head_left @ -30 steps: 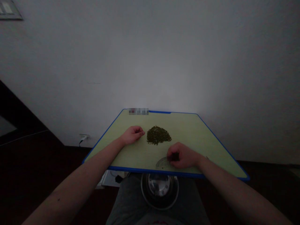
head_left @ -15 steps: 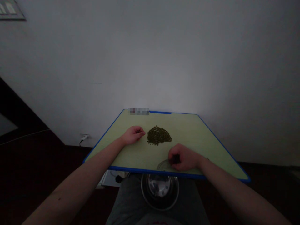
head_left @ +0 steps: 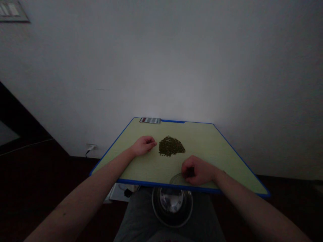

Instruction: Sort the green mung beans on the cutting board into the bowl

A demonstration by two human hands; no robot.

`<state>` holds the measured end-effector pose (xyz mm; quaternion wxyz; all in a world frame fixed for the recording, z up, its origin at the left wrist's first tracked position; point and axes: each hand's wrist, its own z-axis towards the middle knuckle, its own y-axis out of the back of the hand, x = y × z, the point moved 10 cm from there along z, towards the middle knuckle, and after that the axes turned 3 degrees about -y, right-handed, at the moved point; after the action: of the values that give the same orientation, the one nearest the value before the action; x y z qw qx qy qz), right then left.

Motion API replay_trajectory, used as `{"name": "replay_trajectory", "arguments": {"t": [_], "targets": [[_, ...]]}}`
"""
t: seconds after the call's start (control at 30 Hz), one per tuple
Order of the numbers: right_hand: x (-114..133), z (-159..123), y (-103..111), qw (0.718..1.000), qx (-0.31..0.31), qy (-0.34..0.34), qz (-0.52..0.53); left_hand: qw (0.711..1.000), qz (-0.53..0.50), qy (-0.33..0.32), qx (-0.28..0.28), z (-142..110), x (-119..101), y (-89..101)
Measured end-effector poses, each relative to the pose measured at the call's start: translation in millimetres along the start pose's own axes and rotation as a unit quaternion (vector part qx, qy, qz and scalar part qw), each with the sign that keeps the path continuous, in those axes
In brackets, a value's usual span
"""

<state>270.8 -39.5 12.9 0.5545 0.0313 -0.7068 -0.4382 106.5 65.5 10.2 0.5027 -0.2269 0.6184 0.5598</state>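
A heap of small green beans or seeds lies spread on the pale green tabletop. Just left of the heap rests my left hand, its fingers curled and thumb against them; anything between them is too small to see. My right hand is curled in a loose fist near the front edge, to the right and nearer to me than the heap. Its inner side is in shadow, so its contents are hidden. Beside it a faint curved outline shows on the tabletop. Below the edge, a shiny metal bowl sits between my legs.
A phone lies at the table's back left. Blue trim runs along the table edge. The back edge stands close to a grey wall. A plug with a cord is in the wall at left.
Both hands hold nearly the same places and poses. The heap looks the same. The view has shifted very slightly.
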Motion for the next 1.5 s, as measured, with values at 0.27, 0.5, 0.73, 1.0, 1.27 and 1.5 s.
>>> {"name": "replay_trajectory", "arguments": {"t": [0.27,0.5,0.73,1.0,1.27,1.5], "targets": [[0.5,-0.9,4.3,1.000,-0.019,0.007,-0.016,1.000,0.011,-0.008,0.001,1.2,3.4,0.4],[0.4,-2.1,52.0,0.960,-0.250,0.013,-0.127,1.000,0.009,-0.009,-0.001,1.5,4.0,0.4],[-10.2,-1.0,58.3,0.941,-0.281,-0.041,-0.184,0.999,0.025,-0.020,-0.009,2.6,4.3,1.8],[-15.6,1.8,56.9,0.942,-0.271,-0.055,-0.190,1.000,0.027,-0.012,-0.002,2.2,5.1,0.8],[-16.8,8.7,52.9,0.952,-0.246,-0.046,-0.179,1.000,0.030,-0.010,0.004,1.7,3.5,0.0],[-8.8,9.0,45.7,0.964,-0.215,-0.011,-0.153,1.000,0.016,0.000,0.003,0.6,2.0,-0.4]]}}
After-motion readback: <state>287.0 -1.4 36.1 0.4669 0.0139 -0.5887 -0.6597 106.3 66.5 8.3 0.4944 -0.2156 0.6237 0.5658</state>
